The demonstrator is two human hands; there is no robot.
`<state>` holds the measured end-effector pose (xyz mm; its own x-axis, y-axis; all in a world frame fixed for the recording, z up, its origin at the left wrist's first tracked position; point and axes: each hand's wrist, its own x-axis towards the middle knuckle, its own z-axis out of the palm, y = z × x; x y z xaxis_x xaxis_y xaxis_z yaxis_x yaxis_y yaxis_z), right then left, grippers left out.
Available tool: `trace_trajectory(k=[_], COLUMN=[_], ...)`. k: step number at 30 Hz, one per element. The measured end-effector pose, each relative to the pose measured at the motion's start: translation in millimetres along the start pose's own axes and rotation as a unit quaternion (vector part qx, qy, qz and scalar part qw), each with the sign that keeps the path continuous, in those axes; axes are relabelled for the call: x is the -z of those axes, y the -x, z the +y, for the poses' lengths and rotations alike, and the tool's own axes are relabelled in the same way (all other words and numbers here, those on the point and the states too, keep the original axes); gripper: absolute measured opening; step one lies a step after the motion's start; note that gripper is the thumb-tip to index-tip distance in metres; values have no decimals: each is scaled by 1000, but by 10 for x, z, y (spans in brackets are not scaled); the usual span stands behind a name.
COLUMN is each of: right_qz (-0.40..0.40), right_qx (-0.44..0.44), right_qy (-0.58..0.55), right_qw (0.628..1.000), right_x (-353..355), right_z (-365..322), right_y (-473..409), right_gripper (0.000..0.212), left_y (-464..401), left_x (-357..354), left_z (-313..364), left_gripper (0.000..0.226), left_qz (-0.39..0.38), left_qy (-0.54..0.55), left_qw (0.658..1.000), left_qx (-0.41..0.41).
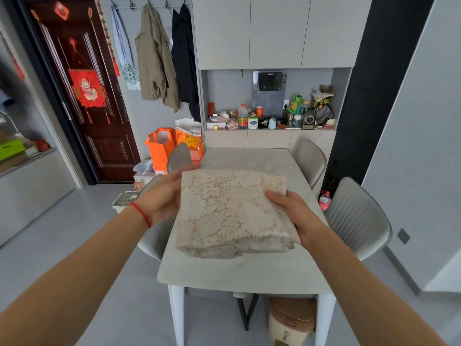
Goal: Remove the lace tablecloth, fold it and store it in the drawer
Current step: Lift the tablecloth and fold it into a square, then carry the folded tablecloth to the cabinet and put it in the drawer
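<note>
The lace tablecloth is a cream, leaf-patterned bundle folded into a thick square, held up above the bare grey table. My left hand, with a red string on the wrist, grips the bundle's left edge. Along the right edge, my right hand holds on with the thumb on top. Shut drawer fronts run under the cluttered shelf behind the table.
Grey chairs stand on both sides of the table. A bin sits under its near end. Orange bags and a red door are at the back left. A bottle stands on the floor at the right.
</note>
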<state>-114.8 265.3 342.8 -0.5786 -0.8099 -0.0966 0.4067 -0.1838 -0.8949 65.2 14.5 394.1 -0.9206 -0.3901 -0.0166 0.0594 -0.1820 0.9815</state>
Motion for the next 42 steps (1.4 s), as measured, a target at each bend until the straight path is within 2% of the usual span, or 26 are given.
trace_trajectory(k=[1,2,4,5,7,9,11,13,16,18,20,21,23,24,26,28,30,32,34,36,37,39,41,42], right_qz=[9,16,30,41,64,105,155,194,222,187,148,145,132,84,-40,-95,-83,-76,-101,-160,-177,-150,-98,-78], right_qx=[3,3,-3,-8,-27,-42,-37,-24,-8,-27,-50,-33,48,88,101,127,167,161,108,31,14,26,63,74], right_qy=[-5,-6,5,24,74,122,183,208,200,170,135,198,443,522,554,561,543,502,460,411,393,384,378,366], right_qw=[1000,1000,1000,999,995,986,970,958,954,967,979,969,886,844,825,812,819,847,876,897,902,911,918,924], right_x=[16,21,48,65,89,60,30,36,48,75,86,90,42,-59,-326,-500,-570,-586,-555,-506,-492,-509,-593,-656], right_z=[-4,-7,4,8,23,61,125,223,368,408,390,365,311,290,298,389,474,515,527,528,554,656,818,897], right_y=[-5,-9,-23,-24,-11,2,-1,-26,-23,13,53,56,34,25,9,-27,-46,-46,-62,-71,-83,-152,-239,-284], right_gripper=[46,45,40,38,36,45,52,48,43,44,58,72,91,91,80,57,36,32,29,26,30,46,59,61], left_y=[72,142,271,326,363,366,371,415,456,485,523,543,575,572,530,483,498,547,597,631,642,684,787,871], left_x=[-5,4,16,-3,-34,-24,-5,-14,-48,-45,1,33,62,45,-30,-83,-81,-64,-50,-31,-6,94,289,411], left_z=[-153,-320,-614,-687,-759,-826,-862,-876,-918,-960,-962,-946,-876,-832,-755,-735,-747,-772,-792,-794,-795,-804,-866,-933], left_gripper=[36,47,79,87,83,73,58,50,52,50,49,49,48,46,40,38,37,38,40,39,37,34,36,40], left_qz=[-26,-68,-138,-147,-104,-53,-46,-47,-37,-23,-13,-13,-29,-49,-98,-128,-138,-152,-163,-156,-149,-120,-50,-9], left_qy=[69,137,242,241,147,45,13,3,-57,-77,-84,-102,-175,-230,-356,-435,-419,-378,-353,-354,-357,-339,-243,-160], left_qw=[995,979,942,938,960,978,988,994,997,997,996,994,983,971,928,890,897,913,921,921,920,930,963,979], left_qx=[73,134,187,201,214,195,145,97,26,-6,-20,-25,-35,-40,-48,-44,-13,16,36,51,57,74,107,125])
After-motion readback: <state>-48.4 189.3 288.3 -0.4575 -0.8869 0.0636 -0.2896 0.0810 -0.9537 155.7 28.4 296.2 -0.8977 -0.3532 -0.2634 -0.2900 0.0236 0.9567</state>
